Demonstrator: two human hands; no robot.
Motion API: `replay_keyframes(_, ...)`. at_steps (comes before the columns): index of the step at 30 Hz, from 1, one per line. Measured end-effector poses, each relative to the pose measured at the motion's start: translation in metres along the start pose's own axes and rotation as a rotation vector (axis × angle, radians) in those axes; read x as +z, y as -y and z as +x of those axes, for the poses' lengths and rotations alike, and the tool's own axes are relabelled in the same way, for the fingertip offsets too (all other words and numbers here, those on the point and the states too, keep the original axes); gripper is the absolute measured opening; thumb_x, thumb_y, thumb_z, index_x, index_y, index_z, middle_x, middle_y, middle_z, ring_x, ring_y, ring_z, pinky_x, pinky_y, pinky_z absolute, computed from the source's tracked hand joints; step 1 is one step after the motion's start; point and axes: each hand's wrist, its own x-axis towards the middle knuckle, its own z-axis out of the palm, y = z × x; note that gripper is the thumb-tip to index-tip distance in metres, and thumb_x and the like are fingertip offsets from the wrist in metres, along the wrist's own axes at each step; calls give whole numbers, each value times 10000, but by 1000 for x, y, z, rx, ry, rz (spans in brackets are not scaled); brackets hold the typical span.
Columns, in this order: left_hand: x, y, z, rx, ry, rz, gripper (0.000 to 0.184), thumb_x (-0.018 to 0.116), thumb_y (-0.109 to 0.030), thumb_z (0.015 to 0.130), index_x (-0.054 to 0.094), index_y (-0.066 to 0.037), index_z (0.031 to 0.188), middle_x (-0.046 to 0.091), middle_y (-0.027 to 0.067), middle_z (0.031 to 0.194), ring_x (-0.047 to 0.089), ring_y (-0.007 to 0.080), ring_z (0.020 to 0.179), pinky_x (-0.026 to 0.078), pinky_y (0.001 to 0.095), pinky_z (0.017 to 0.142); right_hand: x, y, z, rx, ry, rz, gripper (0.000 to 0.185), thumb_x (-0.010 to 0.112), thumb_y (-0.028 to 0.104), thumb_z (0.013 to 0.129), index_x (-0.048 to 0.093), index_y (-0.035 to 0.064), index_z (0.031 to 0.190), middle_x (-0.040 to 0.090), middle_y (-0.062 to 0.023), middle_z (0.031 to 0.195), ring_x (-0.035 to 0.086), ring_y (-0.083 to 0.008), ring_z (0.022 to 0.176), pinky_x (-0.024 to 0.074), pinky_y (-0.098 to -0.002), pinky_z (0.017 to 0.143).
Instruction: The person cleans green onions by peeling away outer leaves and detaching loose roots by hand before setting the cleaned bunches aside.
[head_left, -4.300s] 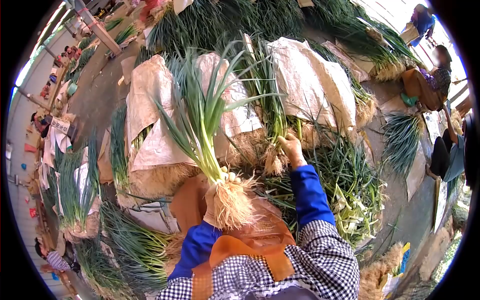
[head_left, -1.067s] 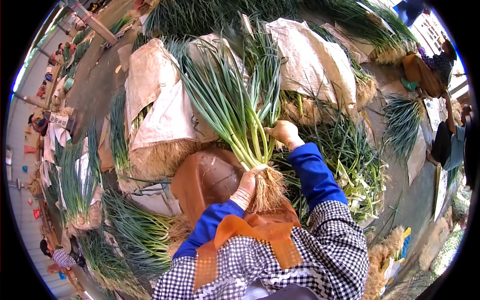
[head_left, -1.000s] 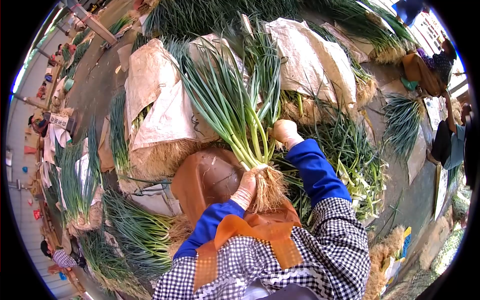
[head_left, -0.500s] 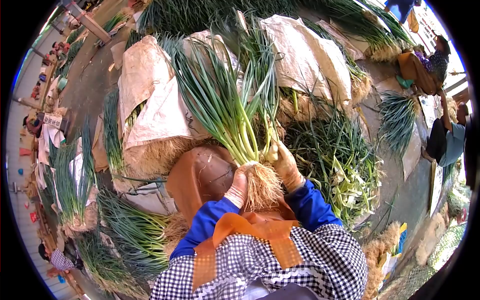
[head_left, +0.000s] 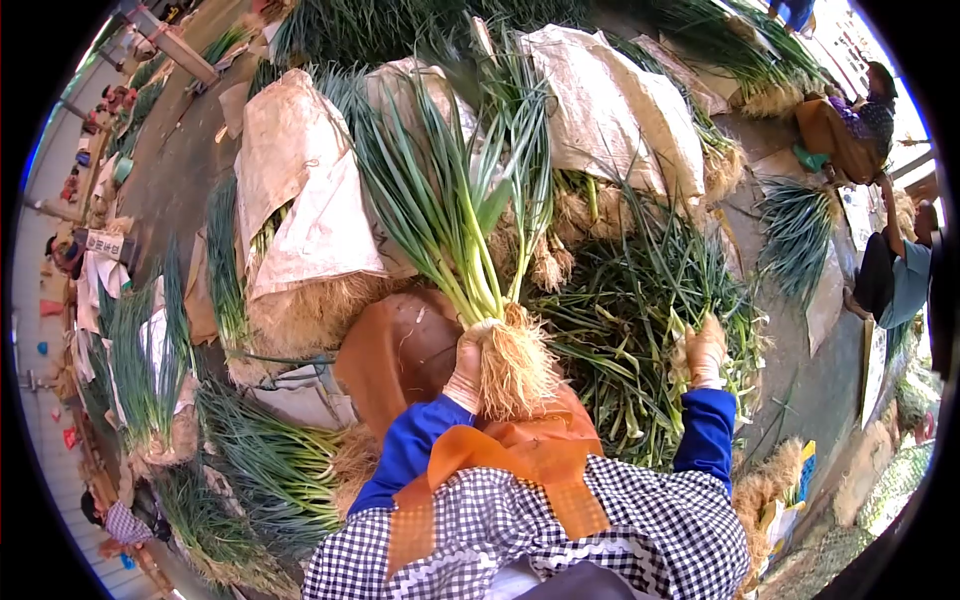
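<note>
A bunch of green onions (head_left: 480, 265) is in my left hand (head_left: 468, 362), which is closed round the pale stems just above the roots. Its roots (head_left: 517, 365) hang toward me over the brown apron (head_left: 400, 345), and the long leaves fan out away from me. Off to the right, my right hand (head_left: 706, 352) is over a heap of loose green leaves (head_left: 625, 325). Its fingers look pressed together beside a pale leaf strip (head_left: 678, 335); whether that strip is in its grip is unclear.
Pale sacks (head_left: 300, 180) cover onion bundles in front of me, and another sack (head_left: 610, 110) lies farther right. More green onions (head_left: 275, 470) lie at my left. A person (head_left: 900, 270) sits at the far right, with another person (head_left: 860, 125) beyond.
My right hand has left the bunch and moved right, over the leaf heap. My left hand still holds the bunch, with fewer loose stems at its right side.
</note>
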Motion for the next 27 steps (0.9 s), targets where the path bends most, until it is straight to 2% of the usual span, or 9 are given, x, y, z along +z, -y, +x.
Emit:
replay_keyframes(1, -5, -1, 1, 6, 41, 55, 313, 527, -170, 779, 546, 38, 1013, 629, 166, 893, 634, 283, 790, 539, 428, 749, 2, 16, 2, -260, -132, -512, 328, 723, 222, 717, 632, 53, 982, 641, -127, 913, 615, -279, 864, 485, -346, 771)
replay_keyframes(4, -5, 2, 2, 43, -82, 161, 276, 530, -147, 783, 554, 40, 985, 629, 156, 868, 634, 276, 781, 540, 415, 754, 90, 92, -7, -49, 337, 255, 243, 658, 223, 806, 644, 71, 995, 647, -96, 908, 610, -180, 821, 480, -282, 751)
replay_keyframes(10, -16, 4, 3, 133, -80, 151, 253, 541, -124, 778, 559, 44, 967, 632, 151, 862, 630, 266, 758, 534, 402, 754, 223, 143, 43, 29, 1018, 537, 421, 593, 285, 863, 520, 50, 1205, 642, -61, 913, 589, -136, 779, 483, -257, 677)
replay_keyframes(15, -20, 3, 7, 145, -104, 115, 216, 547, -117, 784, 576, 43, 926, 636, 146, 859, 630, 258, 766, 532, 386, 759, 183, 151, -20, -546, 436, -12, 338, 530, 312, 885, 552, 54, 668, 556, -159, 643, 532, -321, 582, 438, -376, 566)
replay_keyframes(18, -31, 3, 10, 184, -186, 166, 195, 517, -123, 798, 587, 38, 884, 637, 130, 846, 629, 252, 768, 532, 383, 764, 94, 134, -54, -156, 943, 499, 307, 512, 198, 900, 499, 48, 632, 427, 34, 556, 434, -70, 528, 354, -258, 474)
replay_keyframes(22, -10, 0, 3, 67, -106, 81, 194, 520, -139, 782, 578, 22, 871, 624, 130, 829, 628, 263, 763, 534, 411, 753, 3, 61, -17, 246, 911, 428, 224, 552, 233, 871, 650, 66, 759, 620, -27, 606, 543, -99, 490, 436, -235, 476)
replay_keyframes(24, -19, -2, 7, 17, -21, -71, 231, 519, -148, 772, 580, 22, 916, 622, 137, 839, 625, 267, 756, 536, 414, 750, 25, 22, 1, -288, 641, -934, 219, 579, 260, 855, 672, 67, 900, 644, -52, 678, 590, -115, 572, 482, -272, 553)
replay_keyframes(26, 20, 8, -5, 104, -72, 66, 343, 519, -169, 756, 561, 33, 1029, 616, 155, 886, 620, 259, 777, 530, 412, 761, 70, 56, -8, -28, 492, 177, 298, 615, 301, 823, 648, 91, 1032, 656, -72, 776, 617, -142, 654, 499, -286, 635)
replay_keyframes(27, 18, 8, -5, 64, -40, 20, 363, 522, -171, 753, 549, 32, 1052, 612, 159, 915, 617, 263, 791, 525, 419, 765, 88, 82, -10, -161, 479, 149, 366, 629, 331, 805, 614, 108, 1096, 658, -73, 824, 619, -152, 682, 497, -282, 657)
